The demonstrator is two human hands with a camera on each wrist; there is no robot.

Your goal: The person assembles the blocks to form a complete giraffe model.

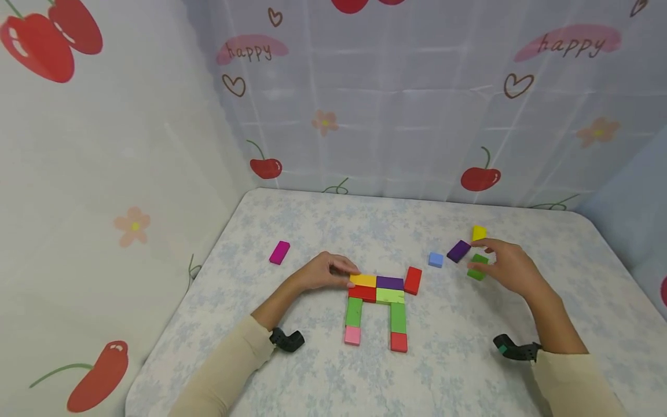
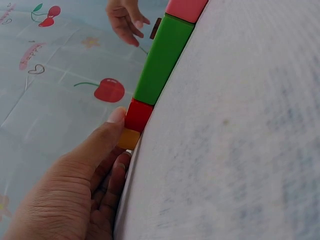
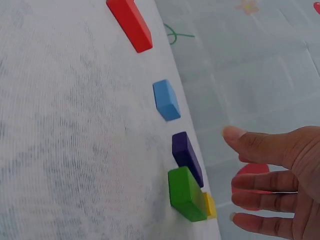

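Note:
Wooden blocks lie together in a flat figure in the head view. Its upper rows hold an orange-yellow block (image 1: 364, 281), a purple block (image 1: 389, 282), a red block (image 1: 362, 294) and a light green block (image 1: 390, 296). Two legs run below, each a green block (image 1: 354, 313) ending in a pink or red one. My left hand (image 1: 325, 271) pinches the orange-yellow block at its left end, the thumb also against the red. Over at the right, my right hand (image 1: 513, 267) hovers with parted fingers around a loose green block (image 1: 475, 273); the right wrist view shows a gap between them.
Near my right hand lie a purple block (image 1: 458, 251), a yellow block (image 1: 479, 231) and a small blue block (image 1: 436, 259). A slanted red block (image 1: 413, 280) sits against the figure's right side. Far left lies a magenta block (image 1: 279, 252). Printed curtains border the table (image 1: 312, 220).

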